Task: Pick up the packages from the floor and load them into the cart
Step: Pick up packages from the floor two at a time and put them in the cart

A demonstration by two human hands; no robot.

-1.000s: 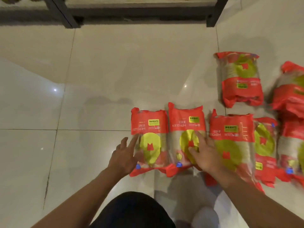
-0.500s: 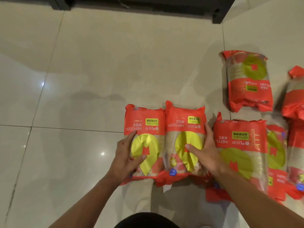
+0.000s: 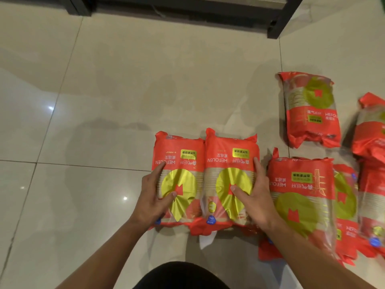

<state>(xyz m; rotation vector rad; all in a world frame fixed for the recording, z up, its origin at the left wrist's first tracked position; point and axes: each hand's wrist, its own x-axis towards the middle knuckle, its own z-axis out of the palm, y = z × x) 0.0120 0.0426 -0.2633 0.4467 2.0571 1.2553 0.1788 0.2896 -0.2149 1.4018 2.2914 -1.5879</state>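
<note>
— Starting from the left, what have your hands got?

— Me: my left hand [image 3: 153, 197] lies against the outer left side of the left package [image 3: 179, 163], fingers fairly straight along its edge, thumb laid across the yellow circle on the front. It presses more than it grips.

— And beside it?

— Me: the middle package [image 3: 230, 155] sits touching the first one, side by side on the tiled floor [image 3: 104, 90]. Both are red wrappers with a yellow circle, their print upside down to me. My right hand [image 3: 257, 202] is on the right side of that second one, fingers stretched up along its right edge, thumb spread over its yellow circle. So the pair is squeezed between my two palms. I cannot tell whether they have left the floor.

— Further right?

— Me: a third package [image 3: 302, 184] lies just beside my right hand, partly under my forearm, and it overlaps a fourth package [image 3: 344, 197] behind it. Above them, apart, a lone package [image 3: 310, 109] lies the other way round. More red packages [image 3: 373, 130] crowd the right edge, blurred.

— Anything at the top?

— Me: a dark frame [image 3: 279, 21] stands on the floor at the far side.
</note>
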